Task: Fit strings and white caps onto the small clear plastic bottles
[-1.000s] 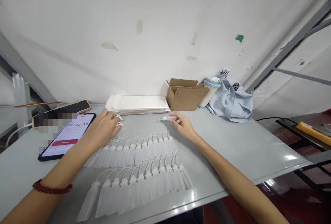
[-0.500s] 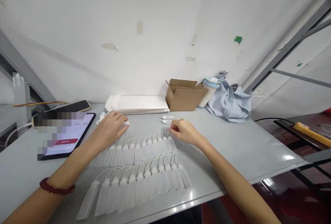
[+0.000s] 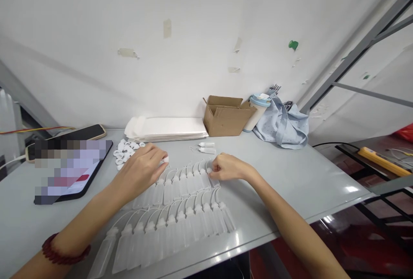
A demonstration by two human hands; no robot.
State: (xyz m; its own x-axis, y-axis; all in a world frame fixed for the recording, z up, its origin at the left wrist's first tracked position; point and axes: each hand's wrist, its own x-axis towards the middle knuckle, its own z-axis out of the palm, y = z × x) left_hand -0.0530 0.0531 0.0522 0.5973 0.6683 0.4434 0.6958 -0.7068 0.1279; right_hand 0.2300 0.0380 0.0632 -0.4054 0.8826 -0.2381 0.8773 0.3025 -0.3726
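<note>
My left hand (image 3: 142,166) is above the left part of the back row, pinching a small white cap (image 3: 166,159) between thumb and fingertips. My right hand (image 3: 228,166) is closed, its fingertips at the top of the rightmost squeeze bottle (image 3: 214,182) in that row. The translucent bottles lie side by side in a back row (image 3: 185,185) and a front row (image 3: 172,229), each with a thin curved tube at its neck. Left of my left hand, white caps (image 3: 124,150) lie in a loose pile, partly covered by the hand.
Two small needle-tipped bottles (image 3: 206,148) lie behind the rows. Against the wall are stacked white envelopes (image 3: 171,127), an open cardboard box (image 3: 226,120), a lidded cup (image 3: 256,113) and a blue cloth bag (image 3: 284,126). Two phones (image 3: 90,171) lie at the left.
My left hand has moved right with the white cap, uncovering more of the cap pile. The right hand has lowered slightly onto the end bottle of the back row. The view has shifted a little.
</note>
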